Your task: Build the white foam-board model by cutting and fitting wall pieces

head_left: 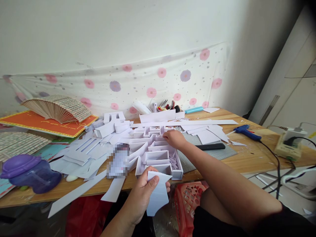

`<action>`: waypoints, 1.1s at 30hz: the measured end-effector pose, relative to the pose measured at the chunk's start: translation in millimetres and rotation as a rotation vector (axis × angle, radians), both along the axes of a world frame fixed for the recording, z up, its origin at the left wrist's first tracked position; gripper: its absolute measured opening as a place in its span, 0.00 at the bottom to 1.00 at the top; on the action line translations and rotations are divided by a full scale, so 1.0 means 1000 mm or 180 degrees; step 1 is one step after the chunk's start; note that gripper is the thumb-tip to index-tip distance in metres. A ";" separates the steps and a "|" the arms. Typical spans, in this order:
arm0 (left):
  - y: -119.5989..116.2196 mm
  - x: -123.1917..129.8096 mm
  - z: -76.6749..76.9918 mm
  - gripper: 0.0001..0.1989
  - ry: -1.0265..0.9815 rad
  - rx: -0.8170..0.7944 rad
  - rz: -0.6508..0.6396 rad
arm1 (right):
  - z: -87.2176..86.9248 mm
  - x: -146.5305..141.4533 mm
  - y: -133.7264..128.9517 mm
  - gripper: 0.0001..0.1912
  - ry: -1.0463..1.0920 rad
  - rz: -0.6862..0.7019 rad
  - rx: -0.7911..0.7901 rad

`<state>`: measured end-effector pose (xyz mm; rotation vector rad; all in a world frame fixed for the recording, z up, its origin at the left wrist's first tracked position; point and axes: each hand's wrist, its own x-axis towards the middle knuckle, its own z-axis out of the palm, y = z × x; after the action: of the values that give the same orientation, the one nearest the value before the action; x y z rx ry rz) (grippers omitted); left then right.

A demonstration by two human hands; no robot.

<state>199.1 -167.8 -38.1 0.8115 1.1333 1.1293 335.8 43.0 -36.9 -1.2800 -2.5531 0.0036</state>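
Observation:
My left hand (143,191) holds a pale, irregularly cut piece of white board (157,194) between thumb and fingers, in front of the table's edge. My right hand (174,139) reaches over a white box with compartments (177,175). Its fingers are pressed together at the box's far part, and whatever is in them is too small to make out. Thin white strips (174,160) lie in the right compartment of the box. A grey mat (189,161) extends under the box on the right.
White sheets and cut pieces (76,158) cover the table's left. A purple-lidded container (31,172), fans (58,107), a black-handled tool (212,146), a blue glue gun (247,132) with its cable and a power strip (288,144) lie around. Below is a red basket (185,204).

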 end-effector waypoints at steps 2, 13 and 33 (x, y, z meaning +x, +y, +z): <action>0.000 -0.001 -0.001 0.22 0.0006 0.0003 0.0018 | 0.000 -0.002 0.002 0.17 -0.0030 -0.0025 0.0000; -0.001 -0.003 -0.003 0.21 0.0043 -0.0026 0.0001 | 0.000 -0.004 0.013 0.16 -0.0290 0.0232 -0.0220; 0.002 -0.002 -0.004 0.21 0.0205 0.0062 -0.0168 | -0.001 0.046 0.017 0.15 0.0203 0.0244 -0.0360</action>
<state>196.7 -166.2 -42.6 0.8933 1.1494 1.0785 381.7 59.8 -38.1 -1.1998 -2.5778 0.2041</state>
